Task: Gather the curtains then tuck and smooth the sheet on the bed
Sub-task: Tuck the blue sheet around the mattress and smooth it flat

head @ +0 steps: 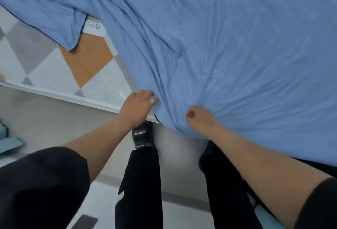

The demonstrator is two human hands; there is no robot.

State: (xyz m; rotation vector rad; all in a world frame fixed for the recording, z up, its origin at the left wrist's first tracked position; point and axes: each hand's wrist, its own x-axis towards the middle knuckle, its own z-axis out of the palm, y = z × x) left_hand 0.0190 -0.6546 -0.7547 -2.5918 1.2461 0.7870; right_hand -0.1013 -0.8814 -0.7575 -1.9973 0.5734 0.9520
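One blue sheet [228, 46], covering the mattress [60, 75]. Your left hand [138, 108] presses its edge flat, fingers spread; your right hand [200, 117] fists a fold. One shoe [142, 135], strap lettering unreadable.

Left grip [141, 104] lies flat, fingers spread, on the bed [76, 83] edge; just beside it, the right grip [197, 115] fists the blue sheet [228, 46].

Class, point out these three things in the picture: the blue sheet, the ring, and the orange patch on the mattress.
blue sheet [237, 46], head view, its wrinkled middle
ring [152, 101], head view, on a left-hand finger
orange patch [87, 59], head view, its centre
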